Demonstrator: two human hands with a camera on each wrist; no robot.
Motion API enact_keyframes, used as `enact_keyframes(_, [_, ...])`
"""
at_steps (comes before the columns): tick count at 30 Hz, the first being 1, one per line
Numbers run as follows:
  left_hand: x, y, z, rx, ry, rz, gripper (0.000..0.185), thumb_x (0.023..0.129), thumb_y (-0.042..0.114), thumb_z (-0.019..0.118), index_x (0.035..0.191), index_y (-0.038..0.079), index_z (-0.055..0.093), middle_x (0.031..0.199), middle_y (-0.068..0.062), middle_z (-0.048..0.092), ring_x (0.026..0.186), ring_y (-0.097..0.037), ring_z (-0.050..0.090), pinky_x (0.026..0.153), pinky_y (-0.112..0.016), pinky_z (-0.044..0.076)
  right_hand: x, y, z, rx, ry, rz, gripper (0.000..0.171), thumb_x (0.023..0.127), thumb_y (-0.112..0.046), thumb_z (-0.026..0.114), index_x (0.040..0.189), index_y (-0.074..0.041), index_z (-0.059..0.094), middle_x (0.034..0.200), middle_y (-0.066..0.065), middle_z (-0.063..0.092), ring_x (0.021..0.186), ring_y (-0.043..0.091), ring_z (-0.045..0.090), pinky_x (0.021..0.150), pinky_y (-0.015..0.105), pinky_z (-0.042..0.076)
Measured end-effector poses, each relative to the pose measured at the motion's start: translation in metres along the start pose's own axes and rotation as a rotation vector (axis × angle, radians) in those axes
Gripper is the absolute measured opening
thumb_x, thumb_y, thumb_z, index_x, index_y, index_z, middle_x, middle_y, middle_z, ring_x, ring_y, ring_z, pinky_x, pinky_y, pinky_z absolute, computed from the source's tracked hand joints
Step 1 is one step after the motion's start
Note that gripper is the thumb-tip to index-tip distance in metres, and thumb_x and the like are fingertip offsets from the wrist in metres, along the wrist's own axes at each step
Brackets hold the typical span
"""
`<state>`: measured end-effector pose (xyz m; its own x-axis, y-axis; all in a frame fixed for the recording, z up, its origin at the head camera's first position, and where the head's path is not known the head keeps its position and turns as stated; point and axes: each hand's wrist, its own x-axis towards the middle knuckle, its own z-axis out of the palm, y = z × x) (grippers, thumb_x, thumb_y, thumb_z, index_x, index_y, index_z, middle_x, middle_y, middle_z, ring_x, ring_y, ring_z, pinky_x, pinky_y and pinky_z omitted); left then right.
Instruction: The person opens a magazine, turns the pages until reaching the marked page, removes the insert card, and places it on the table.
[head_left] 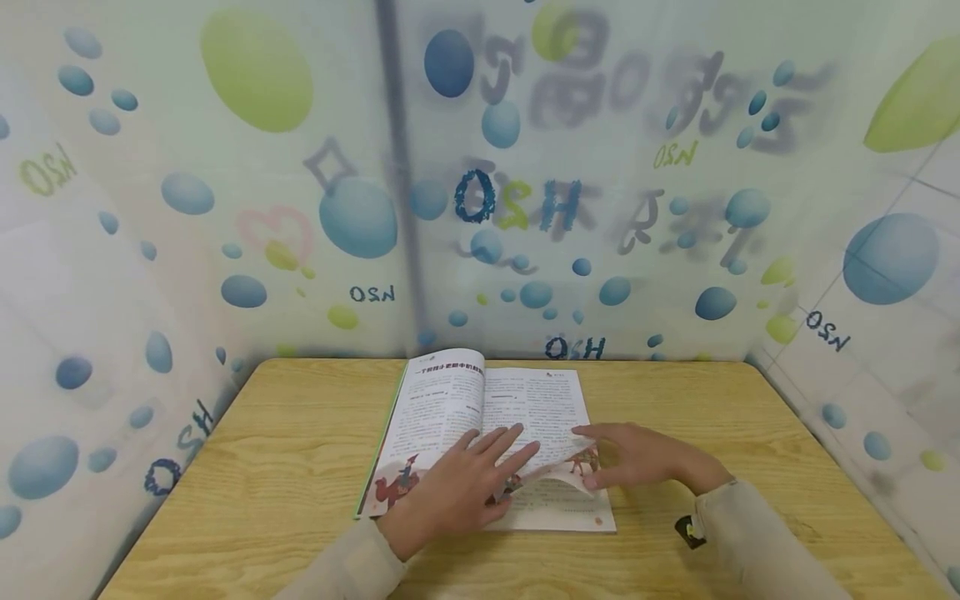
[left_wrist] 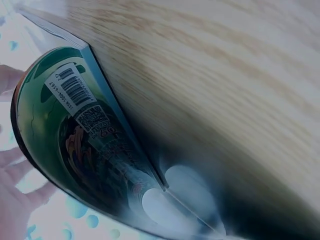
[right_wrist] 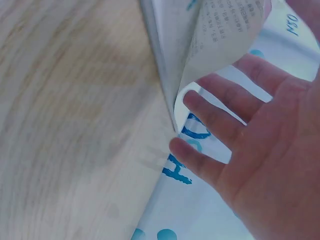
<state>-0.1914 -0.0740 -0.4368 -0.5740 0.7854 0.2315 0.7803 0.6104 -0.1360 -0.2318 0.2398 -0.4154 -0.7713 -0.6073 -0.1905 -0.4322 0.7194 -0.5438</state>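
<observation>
A magazine (head_left: 555, 417) lies spread on the wooden table in the head view, its left pages bulging up. My left hand (head_left: 457, 487) rests across its lower middle with fingers extended. At the lower right, my right hand (head_left: 637, 454) touches a page (head_left: 551, 471) that is lifted and curling; thumb and forefinger stand apart at its edge. The right wrist view shows straight, spread fingers (right_wrist: 215, 117) beside the curled page (right_wrist: 225, 40). Below the left wrist camera, the magazine's green back cover (left_wrist: 40, 115) bows upward, showing a barcode label (left_wrist: 72, 90).
The wooden table (head_left: 285, 467) extends around the magazine. Pale panels (head_left: 300, 275) with blue and green dots stand behind it and at both sides. A small dark object (head_left: 690, 532) is at the right sleeve cuff.
</observation>
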Motion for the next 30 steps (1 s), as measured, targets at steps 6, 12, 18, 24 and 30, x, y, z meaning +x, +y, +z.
enact_keyframes(6, [0.001,0.001,-0.003,0.078,0.071,0.129,0.083,0.089,0.036,0.072,0.158,0.029,0.026,0.165,-0.005,0.02,0.148,-0.022,0.029,0.113,-0.046,0.035,-0.003,-0.003,-0.006,0.035,0.025,0.031,0.07,0.097,-0.051,0.056,0.15,-0.008,0.044,0.151,0.019,0.044,0.138,0.046,0.039,0.105,0.069,0.031])
enact_keyframes(12, [0.001,0.001,-0.004,0.185,0.071,0.132,0.077,0.09,0.036,0.07,0.156,0.031,0.031,0.166,-0.001,0.015,0.151,-0.023,0.017,0.117,-0.049,0.025,-0.005,-0.004,-0.01,0.095,0.072,0.068,0.061,0.105,-0.047,0.04,0.15,-0.007,0.043,0.153,0.018,0.042,0.141,0.046,0.034,0.108,0.068,0.027])
enact_keyframes(18, [0.001,0.001,-0.004,0.232,0.064,0.113,0.082,0.089,0.036,0.071,0.158,0.03,0.027,0.168,-0.003,0.007,0.153,-0.025,0.009,0.118,-0.051,0.021,-0.007,0.0,-0.011,0.097,0.094,0.093,0.064,0.105,-0.049,0.038,0.153,-0.007,0.039,0.155,0.019,0.038,0.142,0.046,0.032,0.109,0.067,0.026])
enact_keyframes(24, [0.002,0.0,-0.004,0.305,0.036,0.104,0.072,0.092,0.034,0.067,0.156,0.028,0.034,0.167,-0.003,0.012,0.153,-0.024,0.004,0.12,-0.053,0.013,-0.007,0.005,-0.008,0.076,0.089,0.112,0.071,0.1,-0.05,0.052,0.152,-0.004,0.038,0.154,0.02,0.039,0.142,0.045,0.033,0.11,0.064,0.028])
enact_keyframes(30, [0.001,-0.001,-0.001,0.396,-0.008,0.115,0.051,0.095,0.032,0.063,0.145,0.029,0.053,0.161,-0.001,0.032,0.151,-0.023,0.019,0.12,-0.054,0.011,-0.003,0.007,0.008,-0.016,0.022,0.043,0.092,0.082,-0.051,0.076,0.151,-0.002,0.04,0.156,0.021,0.036,0.142,0.045,0.033,0.11,0.063,0.029])
